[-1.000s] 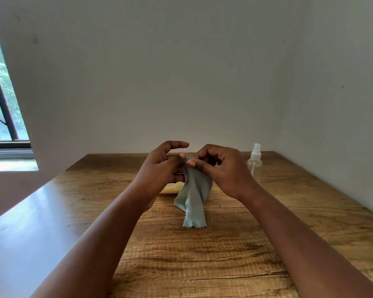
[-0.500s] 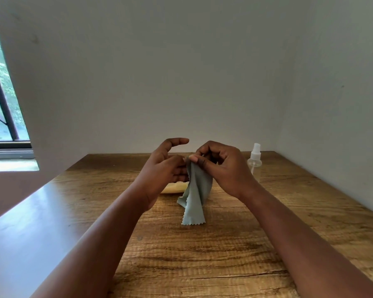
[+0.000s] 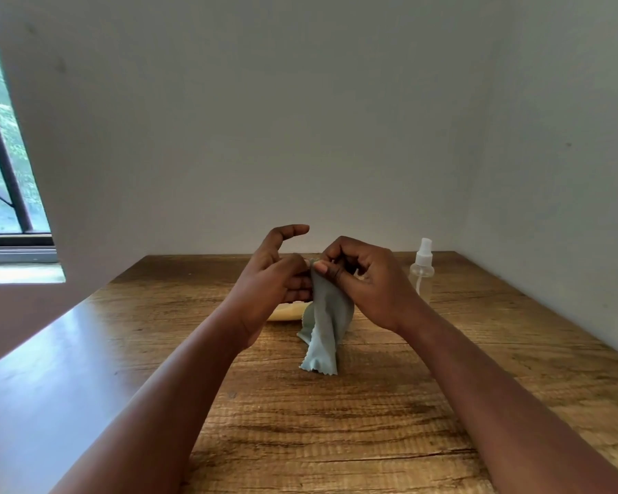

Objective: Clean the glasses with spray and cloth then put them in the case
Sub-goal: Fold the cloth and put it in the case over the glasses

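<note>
From the head camera, I am looking down at a wooden counter (image 3: 389, 415) set in a corner of plain walls. Both hands are raised together above it. The right hand (image 3: 366, 279) is pinching a grey-blue cloth (image 3: 323, 333) between thumb and curled fingers, and the cloth is hanging down with its zigzag hem just reaching the wood. Compared with a second ago the cloth is hanging a little straighter and the hands have barely shifted, so I judge the wiping is still going on and the casing step is not yet begun. The left hand (image 3: 270, 283) is curling its lower fingers against the cloth's top edge, index finger lifted free; it is probably gripping the glasses there, but they are hidden, so I cannot tell. Behind the left hand a pale yellow object (image 3: 288, 311), possibly the case, is lying on the counter. A clear spray bottle (image 3: 421, 272) is standing upright just beyond the right hand. A window (image 3: 4, 165) is showing at far left.
</note>
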